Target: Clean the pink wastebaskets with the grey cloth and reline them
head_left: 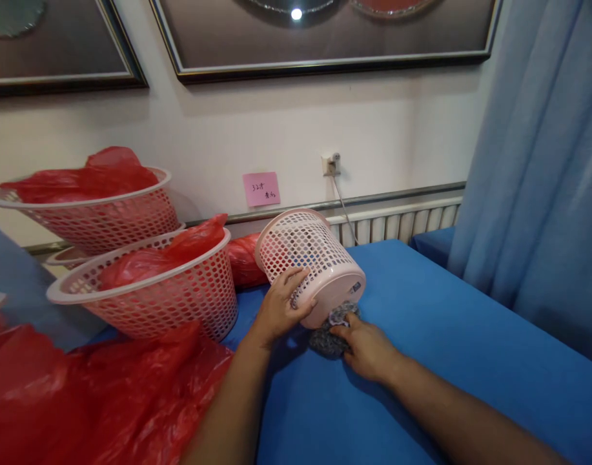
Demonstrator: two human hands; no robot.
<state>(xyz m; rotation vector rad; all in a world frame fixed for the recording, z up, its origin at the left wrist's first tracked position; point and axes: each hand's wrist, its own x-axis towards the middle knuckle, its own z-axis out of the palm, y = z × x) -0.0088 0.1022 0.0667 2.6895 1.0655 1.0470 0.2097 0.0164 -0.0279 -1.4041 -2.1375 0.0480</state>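
A pale pink perforated plastic basket (319, 248) lies tilted on its side on the blue-covered table (421, 310), its solid base turned towards me. My left hand (283, 307) grips the basket's side near the base, fingers over the holes and thumb on the base's edge. In my right hand (368, 342) is a grey, fuzzy cloth (329, 339), pinched between thumb and fingers. The cloth touches the lower part of the basket's base and hangs down to the blue surface.
Left of me stand pink baskets with red plastic bags, one basket (145, 278) in front of another (102, 210). A loose red bag (131, 394) spreads at the lower left. A blue curtain (532, 168) hangs right. A cord (344, 206) runs from a wall socket behind the table.
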